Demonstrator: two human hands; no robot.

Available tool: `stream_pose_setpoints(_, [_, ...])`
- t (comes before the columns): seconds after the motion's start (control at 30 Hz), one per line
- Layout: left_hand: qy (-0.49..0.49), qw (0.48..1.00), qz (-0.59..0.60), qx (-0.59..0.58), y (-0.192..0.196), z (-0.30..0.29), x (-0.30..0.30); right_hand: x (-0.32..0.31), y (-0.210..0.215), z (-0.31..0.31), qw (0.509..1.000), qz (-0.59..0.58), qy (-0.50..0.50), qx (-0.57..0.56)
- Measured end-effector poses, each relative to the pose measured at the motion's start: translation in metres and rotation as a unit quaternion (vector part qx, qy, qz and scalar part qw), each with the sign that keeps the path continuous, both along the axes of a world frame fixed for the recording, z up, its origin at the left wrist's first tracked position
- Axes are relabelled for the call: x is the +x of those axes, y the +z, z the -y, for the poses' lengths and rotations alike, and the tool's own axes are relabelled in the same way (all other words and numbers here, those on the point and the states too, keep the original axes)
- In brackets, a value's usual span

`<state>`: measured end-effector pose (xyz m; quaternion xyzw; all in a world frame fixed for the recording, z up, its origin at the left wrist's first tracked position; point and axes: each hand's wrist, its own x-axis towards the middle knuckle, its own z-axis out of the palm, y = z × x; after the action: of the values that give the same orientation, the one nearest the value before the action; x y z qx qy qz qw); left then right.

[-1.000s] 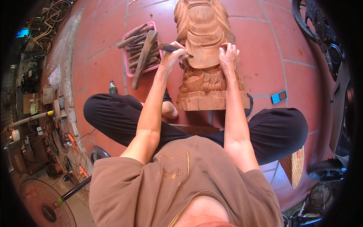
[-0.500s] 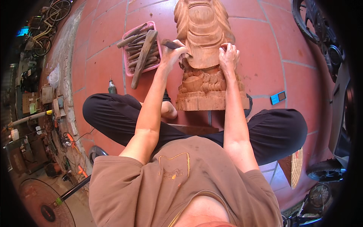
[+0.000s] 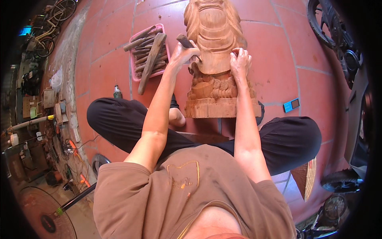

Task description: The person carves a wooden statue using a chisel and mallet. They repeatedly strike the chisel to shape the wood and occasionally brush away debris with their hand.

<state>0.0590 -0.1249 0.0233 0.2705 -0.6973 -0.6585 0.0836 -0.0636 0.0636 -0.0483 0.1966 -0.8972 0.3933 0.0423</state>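
A tall carved wooden statue (image 3: 215, 36) lies on the red tiled floor (image 3: 278, 59) in front of my crossed legs, its square base (image 3: 221, 107) toward me. My left hand (image 3: 182, 53) grips a wooden-handled chisel (image 3: 188, 43) with the blade pressed against the statue's left side. On the statue's right side rests my right hand (image 3: 240, 61), fingers curled against the carved wood.
A pink tray (image 3: 149, 53) of several wooden-handled chisels and a mallet lies left of the statue. A small dark bottle (image 3: 117, 92) stands by my left knee, a blue phone (image 3: 291, 105) lies right. Cluttered tools, a fan (image 3: 43, 217) and bicycles line the left; machine parts stand right.
My left hand with the chisel has shifted slightly up and in along the statue's left side. My right hand stays on the statue.
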Motion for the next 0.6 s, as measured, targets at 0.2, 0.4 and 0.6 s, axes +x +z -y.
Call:
stream_pose_setpoints(0.2, [0.103,0.991,-0.084,0.017,-0.017,-0.006,0.007,-0.001,-0.001,0.002,1.0,-0.003,0.0,-0.008])
stream_pose_setpoints(0.4, [0.061,0.996,0.015,-0.066,0.009,0.0,0.002,-0.002,-0.004,0.002,1.0,-0.001,-0.007,-0.01])
stream_pose_setpoints(0.6, [0.176,0.976,-0.122,-0.036,-0.04,-0.003,-0.009,-0.002,-0.003,0.001,1.0,0.003,-0.004,-0.001])
